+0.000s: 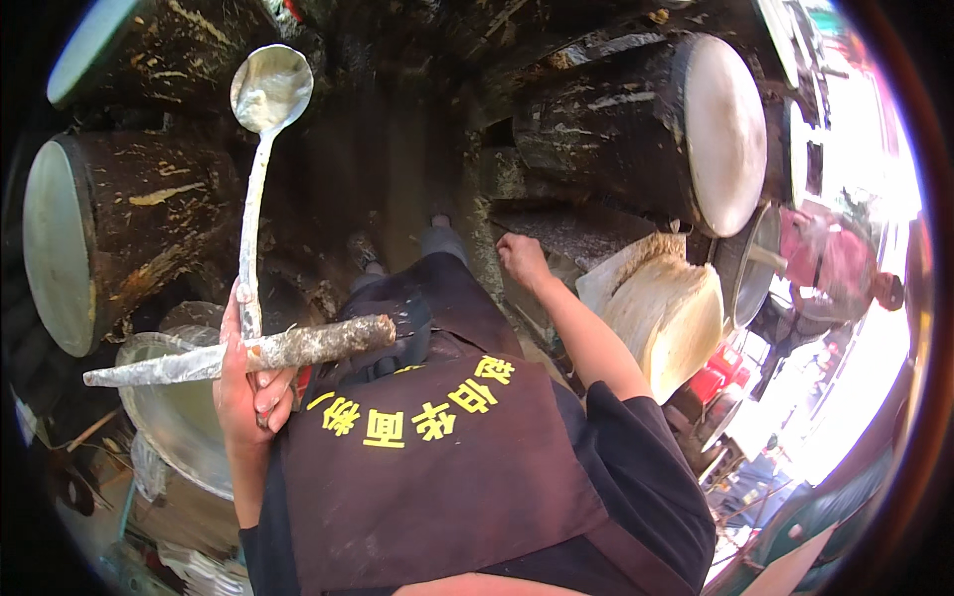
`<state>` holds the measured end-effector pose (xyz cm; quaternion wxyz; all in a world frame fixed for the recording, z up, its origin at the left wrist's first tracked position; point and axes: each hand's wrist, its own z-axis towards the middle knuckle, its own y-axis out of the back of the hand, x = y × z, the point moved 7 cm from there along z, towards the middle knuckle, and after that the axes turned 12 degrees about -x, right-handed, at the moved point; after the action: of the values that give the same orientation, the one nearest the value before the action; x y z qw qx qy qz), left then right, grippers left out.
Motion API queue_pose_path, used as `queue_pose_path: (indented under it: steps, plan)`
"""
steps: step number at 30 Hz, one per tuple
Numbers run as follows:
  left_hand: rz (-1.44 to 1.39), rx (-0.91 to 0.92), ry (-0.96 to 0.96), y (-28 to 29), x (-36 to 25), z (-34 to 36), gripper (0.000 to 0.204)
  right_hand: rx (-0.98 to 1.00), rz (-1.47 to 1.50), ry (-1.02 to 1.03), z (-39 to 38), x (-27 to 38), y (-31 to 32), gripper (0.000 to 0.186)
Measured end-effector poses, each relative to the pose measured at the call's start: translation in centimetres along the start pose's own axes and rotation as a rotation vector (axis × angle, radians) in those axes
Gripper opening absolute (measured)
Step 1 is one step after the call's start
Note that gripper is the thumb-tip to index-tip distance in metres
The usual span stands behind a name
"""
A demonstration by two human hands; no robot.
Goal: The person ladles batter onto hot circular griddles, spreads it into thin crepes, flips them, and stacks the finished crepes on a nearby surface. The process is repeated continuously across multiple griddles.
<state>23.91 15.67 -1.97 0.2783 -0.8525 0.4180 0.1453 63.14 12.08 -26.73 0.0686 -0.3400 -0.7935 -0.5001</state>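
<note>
My left hand [253, 387] is closed around a metal ladle [254, 209] and a stick-like tool together. The ladle stands up away from me, its bowl and long handle smeared with a whitish coating. Crossing its lower end is the tool [298, 348], with a pale, tapering blade-like end to the left and a thick, rough brown end to the right. My right hand [522, 260] hangs off to the right, fingers curled in, with nothing visible in it. It is nearest a pale, thick curved thing [661, 313] whose kind I cannot tell.
Dark, crusted barrel-like drums with pale round ends stand on both sides, one at left [60, 248] and one at right [725, 134]. A large round basin [169, 427] sits below my left hand. Red objects [717, 372] and a bright opening lie farther right.
</note>
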Motion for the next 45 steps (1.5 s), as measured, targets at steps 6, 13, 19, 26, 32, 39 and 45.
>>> queue_pose_path:
  steps: [6,13,19,26,32,39,45]
  plan:
    - [-0.099,-0.109,-0.003,0.8,3.5,4.2,0.070,-0.123,-0.385,0.017,16.8,-7.6,1.0,0.027]
    - [-0.117,-0.156,0.055,-0.1,6.9,9.7,0.082,-0.187,-0.531,-0.068,33.6,-10.9,2.9,0.038]
    - [-0.193,-0.205,0.103,2.3,7.7,12.5,0.092,0.286,-1.189,0.159,38.3,-13.2,-2.5,0.032]
    - [-0.217,-0.235,0.151,3.0,8.7,15.3,0.098,0.113,-1.046,0.071,36.3,-6.4,-2.0,0.031]
    - [-0.235,-0.109,0.124,3.6,8.3,16.4,0.084,0.112,-1.168,0.113,35.9,-6.6,-2.4,0.028]
    - [-0.281,-0.100,0.118,5.0,8.1,15.6,0.083,0.110,-1.151,0.083,36.7,-8.0,-2.8,0.030]
    - [-0.303,-0.081,0.137,6.1,9.0,15.1,0.078,-0.148,-0.873,0.260,40.5,0.5,-3.2,0.031]
